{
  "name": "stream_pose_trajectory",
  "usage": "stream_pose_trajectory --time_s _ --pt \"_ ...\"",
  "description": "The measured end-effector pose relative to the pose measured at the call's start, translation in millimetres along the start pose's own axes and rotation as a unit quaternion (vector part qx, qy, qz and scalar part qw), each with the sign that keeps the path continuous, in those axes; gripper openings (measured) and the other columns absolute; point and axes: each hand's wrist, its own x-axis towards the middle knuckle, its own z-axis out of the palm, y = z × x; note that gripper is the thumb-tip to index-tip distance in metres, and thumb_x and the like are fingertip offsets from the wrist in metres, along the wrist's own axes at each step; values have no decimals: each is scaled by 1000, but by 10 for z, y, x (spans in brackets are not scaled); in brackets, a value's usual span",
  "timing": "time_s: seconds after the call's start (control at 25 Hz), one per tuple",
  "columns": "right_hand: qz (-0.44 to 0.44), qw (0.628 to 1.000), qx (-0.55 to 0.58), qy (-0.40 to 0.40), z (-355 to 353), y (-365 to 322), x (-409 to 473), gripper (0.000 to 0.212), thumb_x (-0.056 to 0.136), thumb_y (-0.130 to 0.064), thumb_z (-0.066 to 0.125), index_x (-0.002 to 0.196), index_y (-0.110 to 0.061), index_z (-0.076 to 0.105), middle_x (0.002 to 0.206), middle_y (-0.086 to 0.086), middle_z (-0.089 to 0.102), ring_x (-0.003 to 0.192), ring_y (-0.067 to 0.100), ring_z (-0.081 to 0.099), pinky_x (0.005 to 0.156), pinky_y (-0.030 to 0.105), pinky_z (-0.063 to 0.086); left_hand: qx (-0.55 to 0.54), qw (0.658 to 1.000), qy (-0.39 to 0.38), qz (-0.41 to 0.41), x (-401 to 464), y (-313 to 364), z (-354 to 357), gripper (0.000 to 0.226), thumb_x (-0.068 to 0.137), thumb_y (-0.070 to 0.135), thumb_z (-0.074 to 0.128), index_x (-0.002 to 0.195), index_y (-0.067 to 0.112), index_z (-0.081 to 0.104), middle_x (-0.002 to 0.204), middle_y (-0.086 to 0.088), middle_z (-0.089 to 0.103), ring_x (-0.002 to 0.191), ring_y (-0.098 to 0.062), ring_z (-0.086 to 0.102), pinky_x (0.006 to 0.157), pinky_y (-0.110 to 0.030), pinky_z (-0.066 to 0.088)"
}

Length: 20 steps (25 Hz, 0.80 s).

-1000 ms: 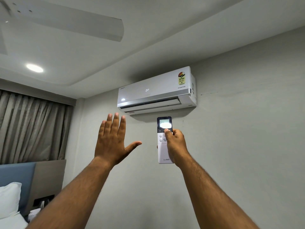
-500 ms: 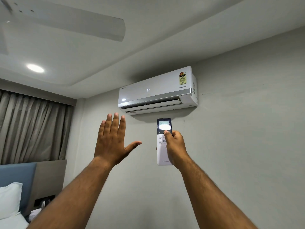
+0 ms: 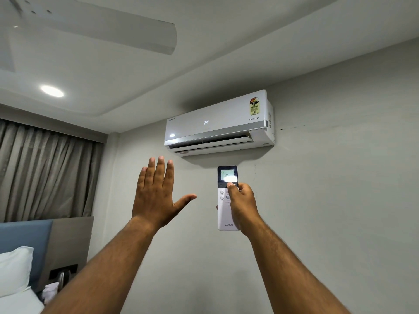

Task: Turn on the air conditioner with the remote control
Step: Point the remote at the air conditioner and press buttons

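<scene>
Grey wall [image 3: 340,200], remote control [image 3: 227,201] partly hidden by right hand [image 3: 243,206]

Bedroom, likely a hotel room or a home one. Blue-and-beige padded headboard [image 3: 34,241] at lower left, with a plump white pillow [image 3: 13,268] and white bed linen below it. Grey-beige pleated floor-length curtains [image 3: 45,173] on the left wall. White wall-mounted split air conditioner [image 3: 217,125] high on the plain grey-white wall [image 3: 340,200], showing 24. Stepped false ceiling with 1 round recessed light [image 3: 52,91] and a white ceiling fan blade [image 3: 108,30].
</scene>
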Motion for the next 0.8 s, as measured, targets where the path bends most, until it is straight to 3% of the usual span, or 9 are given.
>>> stream_pose_trajectory --time_s 0.32,0.64,0.8 --pt "-3 1000 3 -2 43 1 -21 23 98 -38 49 105 -16 52 101 20 72 92 42 72 77 47 58 6 1000 -2 5 -21 -40 -5 109 77 86 10 152 8 2 162 -17 5 150 -33 -3 121 -47 2" --pt "-20 1000 16 -8 57 -44 -45 19 99 -38 50 101 -19 53 98 18 72 82 37 71 76 48 58 8 1000 0 1 -3 -66 -36 109 77 86 9 153 8 1 163 -17 5 150 -33 -4 122 -47 1" --pt "-51 998 42 3 71 -81 -54 16 98 -35 51 97 -19 54 96 19 72 73 34 68 68 42 55 9 1000 1 -1 -6 -95 -53 109 77 86 9 153 8 2 163 -18 5 150 -34 -3 122 -47 2"
